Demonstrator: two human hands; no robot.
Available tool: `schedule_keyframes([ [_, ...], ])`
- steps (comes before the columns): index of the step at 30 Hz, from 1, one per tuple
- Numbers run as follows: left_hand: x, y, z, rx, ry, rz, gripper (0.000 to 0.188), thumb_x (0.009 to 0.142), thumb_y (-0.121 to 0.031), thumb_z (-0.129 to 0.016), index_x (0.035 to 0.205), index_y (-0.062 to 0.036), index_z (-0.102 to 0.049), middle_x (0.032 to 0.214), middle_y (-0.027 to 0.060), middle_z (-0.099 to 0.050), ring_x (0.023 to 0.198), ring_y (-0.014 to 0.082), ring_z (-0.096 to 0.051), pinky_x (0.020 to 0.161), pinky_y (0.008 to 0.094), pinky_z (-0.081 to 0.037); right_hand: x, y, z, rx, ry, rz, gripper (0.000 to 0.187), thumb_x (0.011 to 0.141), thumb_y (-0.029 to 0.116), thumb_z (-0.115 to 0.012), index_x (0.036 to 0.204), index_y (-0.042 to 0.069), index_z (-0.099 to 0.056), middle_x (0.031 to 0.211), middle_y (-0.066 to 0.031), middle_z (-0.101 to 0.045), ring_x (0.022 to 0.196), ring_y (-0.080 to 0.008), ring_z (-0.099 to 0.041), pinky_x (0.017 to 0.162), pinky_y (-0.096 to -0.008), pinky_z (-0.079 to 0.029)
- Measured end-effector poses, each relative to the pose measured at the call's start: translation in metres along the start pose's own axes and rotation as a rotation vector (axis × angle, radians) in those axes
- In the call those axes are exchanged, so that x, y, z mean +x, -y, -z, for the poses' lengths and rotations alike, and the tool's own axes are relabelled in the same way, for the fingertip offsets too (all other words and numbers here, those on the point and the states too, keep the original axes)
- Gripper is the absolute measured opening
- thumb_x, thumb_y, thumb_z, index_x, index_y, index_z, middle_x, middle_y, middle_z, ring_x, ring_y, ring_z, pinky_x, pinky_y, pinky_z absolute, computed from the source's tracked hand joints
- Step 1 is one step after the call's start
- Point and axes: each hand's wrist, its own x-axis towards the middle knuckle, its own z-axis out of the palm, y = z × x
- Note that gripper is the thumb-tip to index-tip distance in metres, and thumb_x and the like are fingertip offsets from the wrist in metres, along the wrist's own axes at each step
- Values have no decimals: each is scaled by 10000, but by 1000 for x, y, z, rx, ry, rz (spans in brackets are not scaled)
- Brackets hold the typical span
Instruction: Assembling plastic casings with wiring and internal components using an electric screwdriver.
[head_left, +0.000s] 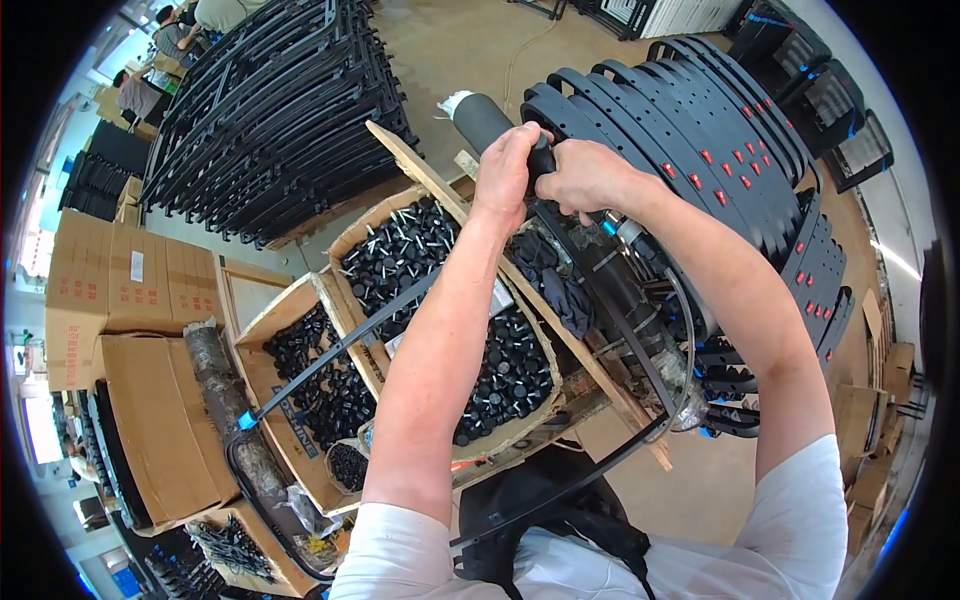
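- Your left hand (503, 178) curls tight, with its thumb up by the near end of a fat dark tube (482, 122).
- Your right hand (595, 178) is just beside it, fingers curled in around a short black piece (541, 157) between your two hands. You hide some fingertips, so I cannot tell just where they press.
- The dark tube points to the far left and has a torn white end (454, 102).
- Just near your right wrist is a shiny metal fitting (628, 233) with a blue ring.
- A long black bar (346, 344) runs behind your left arm, over the open boxes.
- The left box (278, 312) has small black bits; black knobs (400, 250) with silver pins fill the far one.
- A wood strip (600, 379) runs along the right of the boxes.
- Black frames (280, 110) are piled far left.
- Black curved panels (690, 140) with red bits stand far right.
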Motion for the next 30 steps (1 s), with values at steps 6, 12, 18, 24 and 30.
schedule_keyframes([
  [6,1,0,1,-8,-16,45,320,1018,-327,-646,1061,-18,-715,1023,50,-663,948,167,-619,868,351,-511,3,3,0,-59,7,-9,329,842,249,-639,703,-48,-667,643,-138,-689,524,-257,-687,573,-398,-555],
  [12,-2,11,9,52,-17,-5,343,1029,-360,-634,1062,-27,-710,1013,50,-659,955,161,-612,898,341,-498,6,0,-8,-134,65,-37,369,868,324,-580,808,-9,-728,652,-131,-715,661,-258,-748,685,-416,-570],
  [18,1,15,12,54,8,-20,349,1039,-366,-618,1053,-29,-707,1017,48,-660,958,158,-608,908,338,-493,11,-2,-11,-104,78,-72,380,861,320,-574,821,-26,-727,685,-151,-722,651,-268,-747,677,-422,-576],
  [24,-1,25,18,8,19,-31,320,1029,-347,-649,1012,-36,-723,974,9,-661,933,130,-603,883,309,-481,20,-14,-23,153,97,-87,264,789,209,-666,789,-53,-692,739,-146,-717,629,-251,-727,603,-387,-580],
  [30,-3,22,13,-3,21,-1,325,1031,-365,-657,1017,-47,-726,973,8,-671,919,121,-597,875,305,-485,21,-16,-23,245,77,-71,159,748,132,-680,751,-26,-666,746,-120,-692,663,-229,-705,583,-358,-542],
])
